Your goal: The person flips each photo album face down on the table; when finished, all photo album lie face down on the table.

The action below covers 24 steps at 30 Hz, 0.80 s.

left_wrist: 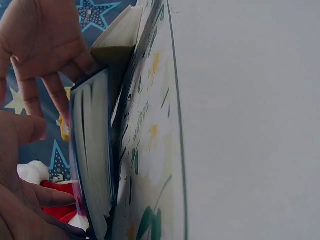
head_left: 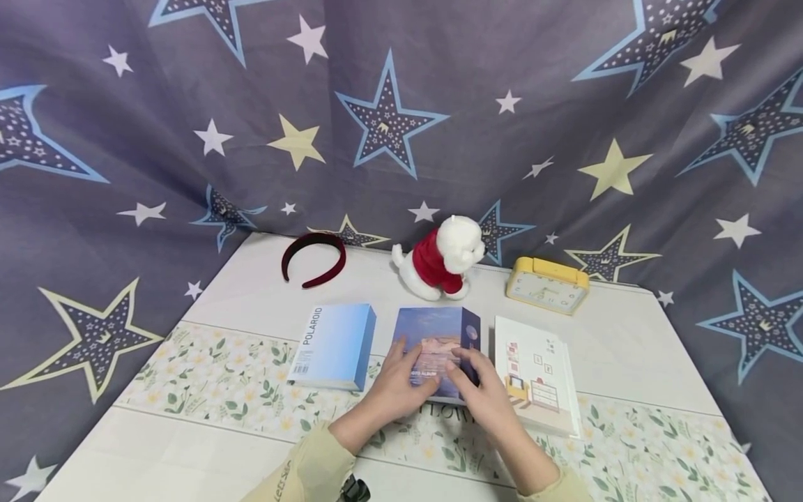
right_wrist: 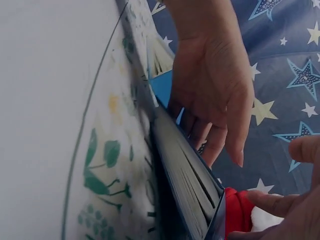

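Observation:
A purple-blue photo album (head_left: 433, 322) with a sunset-like cover lies in the middle of the table. My left hand (head_left: 401, 387) rests on the cover's left and lower part with fingers extended. Over the right side, my right hand (head_left: 488, 394) touches the cover with its index finger and thumb, loosely bent. Page edges of the album (left_wrist: 92, 150) show in the left wrist view, with both hands beside the cover. In the right wrist view, the fingertips of my right hand (right_wrist: 290, 205) reach the album's edge.
Left of the album lies a light-blue Polaroid album (head_left: 332, 345); right of it, a white illustrated album (head_left: 533, 362). Farther back are a dark red headband (head_left: 332, 268), a white plush dog (head_left: 461, 244) in red and a yellow clock (head_left: 548, 286). A starry curtain (head_left: 376, 209) hangs behind.

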### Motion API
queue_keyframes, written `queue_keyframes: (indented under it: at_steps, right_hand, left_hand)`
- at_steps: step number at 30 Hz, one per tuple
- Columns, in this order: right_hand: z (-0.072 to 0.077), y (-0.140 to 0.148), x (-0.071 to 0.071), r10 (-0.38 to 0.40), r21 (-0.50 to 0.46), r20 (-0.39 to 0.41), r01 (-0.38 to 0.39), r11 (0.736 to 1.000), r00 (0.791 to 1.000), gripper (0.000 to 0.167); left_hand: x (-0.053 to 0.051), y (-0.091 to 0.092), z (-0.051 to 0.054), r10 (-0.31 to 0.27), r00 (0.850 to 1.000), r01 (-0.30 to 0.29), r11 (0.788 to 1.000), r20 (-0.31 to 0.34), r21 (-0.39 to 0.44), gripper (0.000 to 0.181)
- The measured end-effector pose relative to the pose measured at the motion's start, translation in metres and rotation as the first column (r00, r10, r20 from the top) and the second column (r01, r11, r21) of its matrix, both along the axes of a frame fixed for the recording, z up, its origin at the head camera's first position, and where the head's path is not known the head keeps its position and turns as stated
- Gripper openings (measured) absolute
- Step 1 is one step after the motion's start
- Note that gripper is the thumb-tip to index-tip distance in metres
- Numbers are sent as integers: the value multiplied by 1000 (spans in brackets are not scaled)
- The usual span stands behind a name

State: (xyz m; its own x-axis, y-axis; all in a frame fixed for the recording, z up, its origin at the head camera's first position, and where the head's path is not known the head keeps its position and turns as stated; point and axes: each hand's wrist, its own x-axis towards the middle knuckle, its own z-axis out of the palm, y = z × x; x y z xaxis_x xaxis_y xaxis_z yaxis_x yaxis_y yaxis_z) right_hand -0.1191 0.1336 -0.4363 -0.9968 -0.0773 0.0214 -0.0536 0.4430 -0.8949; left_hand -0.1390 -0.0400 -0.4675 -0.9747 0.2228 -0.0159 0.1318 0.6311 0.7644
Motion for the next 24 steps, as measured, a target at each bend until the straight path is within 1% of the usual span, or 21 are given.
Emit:
queue_keyframes:
  at_steps: [5, 7, 12, 14, 18, 21, 24]
  right_hand:
    - [8, 0, 3, -39, -64, -20, 38, 997, 999, 44]
    - [10, 1, 4, -60, -87, -24, 57, 995, 998, 42]
    - [12, 3, 5, -95, -155, 7, 95, 983, 995, 43]
    - [11, 3, 6, -106, -186, 38, 111, 976, 994, 46]
    - [10, 6, 5, -101, -265, 106, 126, 956, 989, 60]
    - [11, 7, 5, -80, -328, 133, 120, 937, 988, 71]
    - [10, 6, 4, -53, -389, 156, 111, 914, 986, 77]
  left_hand:
    - [0, -1, 0, -7, 1000, 6, 998, 18, 54, 79]
    - [-1, -1, 0, -12, 1000, 12, 998, 13, 66, 80]
    - [-3, -1, 2, -24, 1000, 23, 996, 6, 89, 79]
    - [-3, 0, 3, -25, 1000, 24, 995, 6, 93, 81]
    - [-5, 3, 5, -19, 1000, 19, 996, 4, 87, 86]
    - [-5, 5, 8, -13, 1000, 13, 997, 5, 77, 88]
    - [-6, 8, 10, -16, 1000, 16, 997, 1, 78, 88]
